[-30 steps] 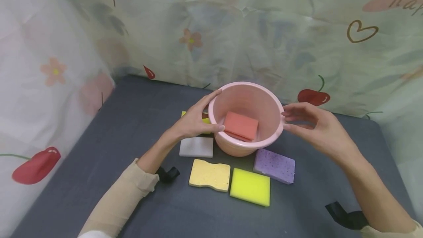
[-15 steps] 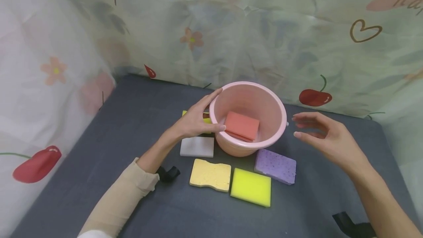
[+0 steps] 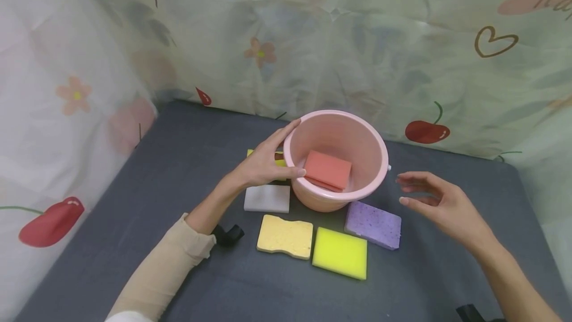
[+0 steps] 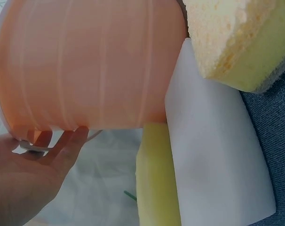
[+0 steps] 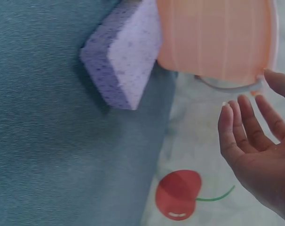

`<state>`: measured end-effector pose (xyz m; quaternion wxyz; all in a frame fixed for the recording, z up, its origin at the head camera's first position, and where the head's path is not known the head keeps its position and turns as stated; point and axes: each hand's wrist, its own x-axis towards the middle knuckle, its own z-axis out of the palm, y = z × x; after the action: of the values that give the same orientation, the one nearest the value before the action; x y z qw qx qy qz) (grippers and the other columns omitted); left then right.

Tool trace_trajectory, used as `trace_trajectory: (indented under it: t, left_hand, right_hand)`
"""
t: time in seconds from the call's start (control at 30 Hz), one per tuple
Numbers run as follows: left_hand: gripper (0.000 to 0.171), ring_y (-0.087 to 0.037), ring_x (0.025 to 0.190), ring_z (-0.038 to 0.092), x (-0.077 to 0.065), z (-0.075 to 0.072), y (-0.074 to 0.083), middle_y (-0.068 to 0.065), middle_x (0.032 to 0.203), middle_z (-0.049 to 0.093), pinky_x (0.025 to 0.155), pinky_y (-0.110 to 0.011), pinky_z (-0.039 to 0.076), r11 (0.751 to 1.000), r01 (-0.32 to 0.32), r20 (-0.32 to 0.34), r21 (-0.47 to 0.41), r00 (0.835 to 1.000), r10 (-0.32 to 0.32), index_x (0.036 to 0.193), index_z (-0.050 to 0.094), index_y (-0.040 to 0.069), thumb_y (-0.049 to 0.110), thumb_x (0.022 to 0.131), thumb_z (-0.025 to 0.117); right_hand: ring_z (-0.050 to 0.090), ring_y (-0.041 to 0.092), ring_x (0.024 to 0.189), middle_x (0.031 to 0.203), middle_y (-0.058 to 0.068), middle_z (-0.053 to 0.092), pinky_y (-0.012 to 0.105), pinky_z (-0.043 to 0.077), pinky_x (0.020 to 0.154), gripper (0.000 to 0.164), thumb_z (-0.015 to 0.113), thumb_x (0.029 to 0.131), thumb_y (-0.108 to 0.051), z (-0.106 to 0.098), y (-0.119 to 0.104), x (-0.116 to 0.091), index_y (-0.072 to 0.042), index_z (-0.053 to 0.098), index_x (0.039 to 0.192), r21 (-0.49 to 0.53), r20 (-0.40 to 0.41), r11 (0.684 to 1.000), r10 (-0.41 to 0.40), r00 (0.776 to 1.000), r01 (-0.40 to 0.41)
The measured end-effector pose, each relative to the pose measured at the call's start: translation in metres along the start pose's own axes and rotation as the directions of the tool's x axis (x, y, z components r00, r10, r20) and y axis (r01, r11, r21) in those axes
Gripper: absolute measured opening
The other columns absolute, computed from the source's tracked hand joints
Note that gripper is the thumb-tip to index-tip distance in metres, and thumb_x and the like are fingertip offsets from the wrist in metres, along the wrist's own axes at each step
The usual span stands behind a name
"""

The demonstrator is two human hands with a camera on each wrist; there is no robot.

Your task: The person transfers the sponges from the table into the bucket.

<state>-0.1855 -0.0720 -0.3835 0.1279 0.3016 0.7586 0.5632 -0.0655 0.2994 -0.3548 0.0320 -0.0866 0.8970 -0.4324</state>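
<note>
A pink bucket (image 3: 317, 201) stands upright on the dark cloth-covered table, with a salmon-red sponge (image 3: 328, 169) lying inside. My left hand (image 3: 261, 161) grips the bucket's left side, thumb at the rim and fingers along the outer wall. To the right of the bucket, my right hand (image 3: 435, 202) hovers apart from it, fingers loosely bent and holding nothing. The nearest sponge to that hand is a speckled purple one (image 3: 374, 225). In the left wrist view, the left fingers (image 4: 74, 146) lie against the bucket wall near its thin handle (image 4: 93, 135).
In front of the bucket lie a pale yellow wavy sponge (image 3: 285, 236) and a bright yellow sponge (image 3: 339, 253). A white block sponge (image 3: 267, 199) is at its left, below a yellow item (image 3: 280, 163) partly hidden by my left hand. A patterned curtain (image 3: 214, 53) borders the table.
My right hand has let go of the bucket's right rim and moved away to the right and towards me. The left hand stays on the bucket, and the sponges have not moved.
</note>
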Motion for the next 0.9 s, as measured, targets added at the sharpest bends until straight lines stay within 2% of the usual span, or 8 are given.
trace_trajectory:
  t: [0.13, 0.23, 0.4, 0.5, 0.7, 0.9]
  left_hand:
    - [0.112, -0.021, 0.136, 0.042, 0.0, 0.0, -0.001, -0.004, 0.158, 0.026, 0.101, -0.033, 0.048, 1.0, -0.001, 0.001, -0.004, 1.0, 0.001, 0.16, 0.017, 0.027, 0.057, 0.074, 0.081]
    - [0.11, -0.021, 0.136, 0.041, -0.001, 0.0, -0.001, -0.004, 0.157, 0.026, 0.102, -0.034, 0.048, 1.0, 0.002, 0.004, -0.004, 1.0, -0.002, 0.16, 0.017, 0.029, 0.055, 0.075, 0.081]
    - [0.108, -0.02, 0.135, 0.041, -0.001, 0.0, -0.001, -0.004, 0.157, 0.027, 0.103, -0.035, 0.047, 1.0, 0.009, 0.004, 0.001, 1.0, -0.009, 0.16, 0.017, 0.031, 0.053, 0.076, 0.081]
    - [0.108, -0.019, 0.136, 0.041, -0.001, 0.0, 0.0, -0.003, 0.157, 0.027, 0.103, -0.034, 0.047, 1.0, 0.013, 0.004, 0.001, 1.0, -0.013, 0.16, 0.017, 0.031, 0.053, 0.076, 0.081]
    - [0.109, -0.019, 0.135, 0.041, -0.001, 0.0, 0.001, -0.004, 0.157, 0.026, 0.103, -0.038, 0.047, 1.0, 0.01, 0.004, -0.01, 1.0, -0.01, 0.16, 0.017, 0.031, 0.056, 0.075, 0.081]
    - [0.11, -0.019, 0.135, 0.042, -0.001, 0.001, 0.0, -0.004, 0.157, 0.026, 0.103, -0.041, 0.046, 1.0, 0.007, 0.001, -0.021, 1.0, -0.007, 0.16, 0.017, 0.03, 0.057, 0.074, 0.081]
  right_hand:
    - [0.061, 0.005, 0.107, 0.124, 0.002, 0.063, 0.015, 0.052, 0.084, 0.046, 0.074, 0.091, -0.016, 0.007, 0.009, -0.001, -0.008, 0.059, 0.133, 0.024, 0.008, 1.0, -0.002, 1.0, 0.002]
    - [0.062, 0.003, 0.105, 0.123, 0.002, 0.063, 0.016, 0.052, 0.083, 0.046, 0.075, 0.09, -0.013, 0.012, 0.015, -0.003, -0.007, 0.058, 0.133, 0.049, 0.016, 0.999, -0.001, 1.0, 0.001]
    - [0.062, 0.001, 0.106, 0.125, 0.013, 0.061, 0.016, 0.052, 0.084, 0.045, 0.074, 0.09, -0.012, 0.021, 0.026, -0.006, -0.007, 0.059, 0.132, 0.058, 0.033, 0.998, 0.001, 0.999, -0.003]
    - [0.061, 0.003, 0.107, 0.126, 0.016, 0.061, 0.017, 0.053, 0.083, 0.044, 0.075, 0.09, -0.013, 0.026, 0.031, -0.008, -0.008, 0.06, 0.131, 0.05, 0.035, 0.999, 0.011, 0.999, -0.012]
    - [0.062, 0.009, 0.104, 0.124, 0.013, 0.064, 0.018, 0.054, 0.08, 0.043, 0.076, 0.089, -0.017, 0.034, 0.04, -0.01, -0.01, 0.062, 0.129, 0.004, 0.019, 1.0, 0.018, 1.0, -0.018]
    - [0.062, 0.019, 0.105, 0.122, 0.011, 0.065, 0.019, 0.055, 0.077, 0.045, 0.08, 0.086, -0.018, 0.041, 0.048, -0.013, -0.01, 0.063, 0.127, -0.11, 0.013, 0.993, 0.049, 0.999, -0.047]
